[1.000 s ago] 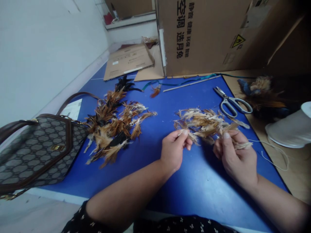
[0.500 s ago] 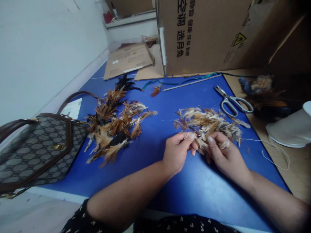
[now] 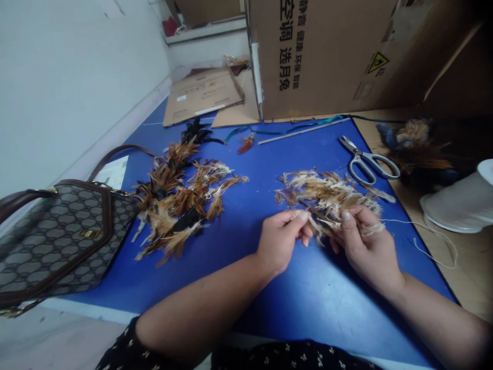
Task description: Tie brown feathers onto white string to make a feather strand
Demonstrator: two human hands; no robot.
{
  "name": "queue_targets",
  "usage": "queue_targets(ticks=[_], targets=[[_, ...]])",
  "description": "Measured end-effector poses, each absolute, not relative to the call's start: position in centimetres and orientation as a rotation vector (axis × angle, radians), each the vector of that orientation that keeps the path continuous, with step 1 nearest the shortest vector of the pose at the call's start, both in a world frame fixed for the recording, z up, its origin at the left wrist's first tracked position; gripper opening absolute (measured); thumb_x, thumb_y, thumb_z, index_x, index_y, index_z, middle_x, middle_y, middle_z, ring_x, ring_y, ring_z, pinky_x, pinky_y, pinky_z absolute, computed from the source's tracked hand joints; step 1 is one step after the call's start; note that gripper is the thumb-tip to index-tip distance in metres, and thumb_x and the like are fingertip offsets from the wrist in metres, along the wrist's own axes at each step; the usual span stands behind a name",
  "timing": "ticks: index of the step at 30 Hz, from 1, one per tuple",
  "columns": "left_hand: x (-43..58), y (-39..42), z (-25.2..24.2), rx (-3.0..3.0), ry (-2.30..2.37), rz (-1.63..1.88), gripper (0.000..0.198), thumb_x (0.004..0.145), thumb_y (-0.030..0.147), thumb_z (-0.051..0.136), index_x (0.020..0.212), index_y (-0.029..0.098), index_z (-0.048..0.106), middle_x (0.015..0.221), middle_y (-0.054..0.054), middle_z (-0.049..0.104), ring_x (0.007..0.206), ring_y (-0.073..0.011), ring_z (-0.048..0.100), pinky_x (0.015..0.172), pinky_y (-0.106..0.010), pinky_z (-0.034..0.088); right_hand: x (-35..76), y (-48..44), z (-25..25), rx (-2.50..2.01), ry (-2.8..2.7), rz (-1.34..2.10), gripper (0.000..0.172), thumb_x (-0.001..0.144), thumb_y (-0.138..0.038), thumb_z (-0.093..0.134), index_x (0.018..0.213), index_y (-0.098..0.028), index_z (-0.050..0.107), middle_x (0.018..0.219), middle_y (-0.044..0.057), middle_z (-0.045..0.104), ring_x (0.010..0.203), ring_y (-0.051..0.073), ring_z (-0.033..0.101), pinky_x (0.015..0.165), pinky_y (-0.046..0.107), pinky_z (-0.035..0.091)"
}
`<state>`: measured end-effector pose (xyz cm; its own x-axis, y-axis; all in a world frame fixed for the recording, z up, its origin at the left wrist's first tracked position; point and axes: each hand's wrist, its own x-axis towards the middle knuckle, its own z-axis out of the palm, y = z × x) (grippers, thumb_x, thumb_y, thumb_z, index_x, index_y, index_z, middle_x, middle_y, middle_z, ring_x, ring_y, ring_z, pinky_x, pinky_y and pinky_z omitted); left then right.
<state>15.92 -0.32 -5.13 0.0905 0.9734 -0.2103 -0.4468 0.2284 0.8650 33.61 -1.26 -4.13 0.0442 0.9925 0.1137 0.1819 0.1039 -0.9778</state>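
Note:
Cream and brown feathers (image 3: 327,191) lie in a loose pile on the blue tabletop, just beyond my hands. My left hand (image 3: 283,239) is closed, thumb pressed against the fingers, pinching the end of a feather strand at the pile's near edge. To its right, my right hand (image 3: 365,244) pinches part of the same feathers between thumb and fingers, with pale fluff showing beside the index finger. A thin white string (image 3: 410,223) runs from near the right hand to the right edge of the table. How the feathers join between the hands is hard to make out.
Scissors (image 3: 367,159) lie beyond the pile. A white spool (image 3: 458,203) stands at the right. Another heap of brown and black feathers (image 3: 181,190) lies left, beside a patterned handbag (image 3: 73,236). A large cardboard box (image 3: 327,61) stands at the back, near flat cardboard (image 3: 204,95).
My right hand has moved slightly right and up, away from the left, with feathers stretched between them. My left hand stays almost in place, still pinching.

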Motion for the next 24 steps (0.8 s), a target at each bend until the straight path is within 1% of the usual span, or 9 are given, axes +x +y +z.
queue_targets(ticks=[3,7,10,13,17,21,24], targets=[[16.5,-1.1,-5.1,0.759,0.915,1.121,0.040,0.094,0.044,0.081,0.071,0.014,0.069,0.065,-0.003,0.066,0.051,-0.0094,0.055,0.054,-0.028,0.039,33.6,-1.4,-4.5,-1.307,-1.389,0.975,0.035,0.110,-0.061,0.060,0.097,-0.029,0.054,0.059,-0.004,0.056,0.044,0.017,0.053,0.044,0.034,0.044],[16.9,-1.6,-5.3,0.728,0.884,1.124,0.040,0.091,0.046,0.084,0.073,0.015,0.069,0.066,-0.003,0.067,0.052,-0.0094,0.055,0.054,-0.028,0.040,33.6,-1.4,-4.9,-1.337,-1.440,0.955,0.037,0.110,-0.063,0.060,0.098,-0.028,0.055,0.059,-0.004,0.057,0.046,0.017,0.052,0.046,0.032,0.044],[16.9,-1.5,-5.5,0.704,0.857,1.125,0.040,0.091,0.047,0.085,0.074,0.014,0.069,0.067,-0.003,0.067,0.053,-0.0095,0.055,0.054,-0.028,0.041,33.3,-1.3,-4.6,-1.354,-1.492,0.890,0.041,0.108,-0.066,0.060,0.095,-0.027,0.057,0.059,-0.003,0.058,0.046,0.017,0.052,0.046,0.032,0.043],[16.9,-1.5,-5.5,0.698,0.839,1.122,0.039,0.091,0.046,0.085,0.075,0.014,0.069,0.066,-0.003,0.066,0.053,-0.0096,0.055,0.054,-0.028,0.040,33.0,-1.3,-4.4,-1.366,-1.548,0.814,0.044,0.108,-0.067,0.059,0.092,-0.026,0.059,0.063,-0.001,0.059,0.051,0.017,0.053,0.050,0.032,0.044],[16.9,-1.4,-5.1,0.699,0.833,1.123,0.041,0.090,0.049,0.086,0.075,0.014,0.069,0.065,-0.002,0.064,0.053,-0.0098,0.055,0.054,-0.028,0.039,32.9,-1.4,-4.8,-1.340,-1.557,0.893,0.041,0.110,-0.064,0.058,0.096,-0.026,0.059,0.069,0.000,0.063,0.057,0.017,0.057,0.055,0.032,0.048],[16.9,-1.4,-5.1,0.693,0.848,1.147,0.040,0.091,0.048,0.085,0.076,0.014,0.069,0.065,-0.001,0.063,0.053,-0.0090,0.053,0.054,-0.028,0.038,33.0,-1.5,-5.4,-1.342,-1.499,0.943,0.039,0.109,-0.063,0.060,0.097,-0.027,0.057,0.063,-0.003,0.058,0.050,0.016,0.052,0.050,0.032,0.045],[16.8,-1.3,-5.2,0.705,0.879,1.181,0.040,0.094,0.046,0.083,0.074,0.014,0.069,0.066,-0.002,0.063,0.054,-0.0091,0.053,0.055,-0.028,0.039,33.3,-1.4,-5.3,-1.342,-1.443,0.965,0.036,0.109,-0.062,0.061,0.098,-0.028,0.056,0.061,-0.003,0.057,0.047,0.018,0.053,0.047,0.034,0.044]])
